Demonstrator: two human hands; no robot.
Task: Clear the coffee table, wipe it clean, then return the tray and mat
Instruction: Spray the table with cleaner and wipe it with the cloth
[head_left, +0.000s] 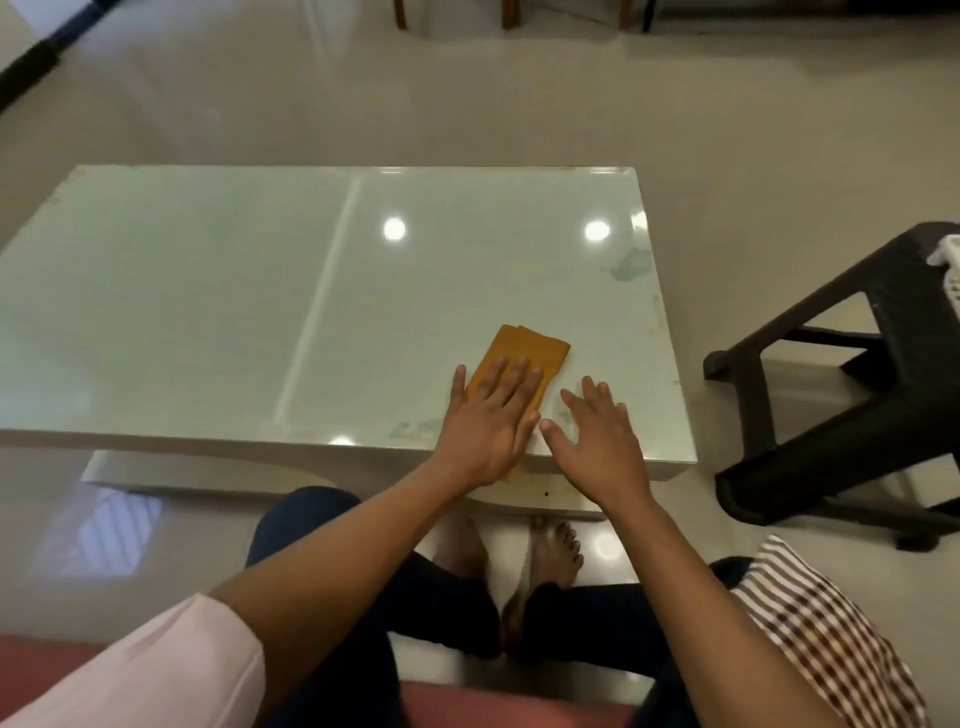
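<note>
Cloth (folded) under left hand overhangs coffee table's near edge.

left hand flat, fingers spread | right hand flat, open

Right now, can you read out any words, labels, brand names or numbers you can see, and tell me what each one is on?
None: no text shows anywhere in this view.
The orange cloth under the left hand is plain.
The glass coffee table shows only light reflections and smudges.
The black plastic stool and the striped cushion carry no readable label.
</note>
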